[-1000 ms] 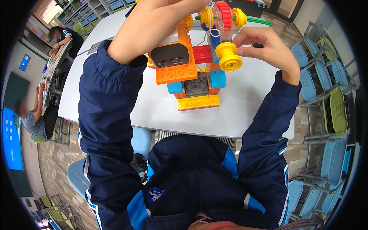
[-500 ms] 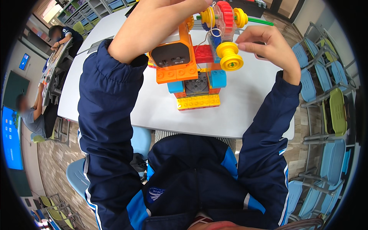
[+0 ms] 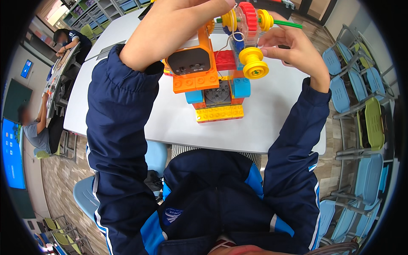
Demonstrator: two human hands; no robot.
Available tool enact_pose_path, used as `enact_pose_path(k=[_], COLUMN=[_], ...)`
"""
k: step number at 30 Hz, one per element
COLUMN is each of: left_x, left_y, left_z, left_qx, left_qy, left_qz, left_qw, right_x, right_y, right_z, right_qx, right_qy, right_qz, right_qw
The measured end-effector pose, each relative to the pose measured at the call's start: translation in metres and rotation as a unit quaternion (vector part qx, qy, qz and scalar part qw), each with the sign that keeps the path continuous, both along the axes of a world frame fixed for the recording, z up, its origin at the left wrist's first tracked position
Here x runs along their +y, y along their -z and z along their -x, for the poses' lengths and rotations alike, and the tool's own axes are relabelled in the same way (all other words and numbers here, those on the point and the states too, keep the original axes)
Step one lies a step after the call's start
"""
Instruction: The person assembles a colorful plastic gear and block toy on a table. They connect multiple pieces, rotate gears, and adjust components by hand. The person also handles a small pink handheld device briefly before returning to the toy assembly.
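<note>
A block-built model (image 3: 219,112) stands on the table, with an orange controller box (image 3: 191,61) on its left side. Over that box reaches my left hand (image 3: 178,29); its extended digit ends by the upper yellow wheel, and its other fingers are cut off or hidden. On a green axle (image 3: 289,24) sit yellow wheels and a red gear (image 3: 248,19). White string (image 3: 239,37) loops below them. My right hand (image 3: 293,46) is curled at the model's right side, thumb and forefinger close together at the rim of a yellow pulley (image 3: 254,68).
The white table (image 3: 170,123) curves around the model. Blue and green chairs (image 3: 374,123) line the right side, and another blue chair (image 3: 87,193) stands at lower left. Two people sit at a table on the far left. Storage shelves (image 3: 100,17) are at the back.
My right hand has shifted slightly left, closer to the pulley and the upright part of the model. My left hand stays nearly where it was.
</note>
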State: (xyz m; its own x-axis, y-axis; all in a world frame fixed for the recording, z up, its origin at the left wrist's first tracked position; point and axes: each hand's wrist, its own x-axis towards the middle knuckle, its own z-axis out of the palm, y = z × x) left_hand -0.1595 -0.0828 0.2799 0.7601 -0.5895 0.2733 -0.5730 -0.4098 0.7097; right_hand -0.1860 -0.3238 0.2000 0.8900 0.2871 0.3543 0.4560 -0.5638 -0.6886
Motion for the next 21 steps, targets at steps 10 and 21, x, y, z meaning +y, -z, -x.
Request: enact_pose_path(k=[10, 21], left_x=[0.006, 0.008], left_y=[0.007, 0.001], left_z=[-0.011, 0.002], left_qx=[-0.021, -0.036], left_qy=[0.079, 0.078], left_qz=[0.038, 0.029], left_qw=[0.996, 0.996], right_x=[-0.003, -0.003], right_y=[-0.012, -0.003], right_z=[0.011, -0.002], right_qx=[0.127, 0.076], right_qy=[0.036, 0.025], right_qz=[0.003, 0.021], right_qw=[0.991, 0.997])
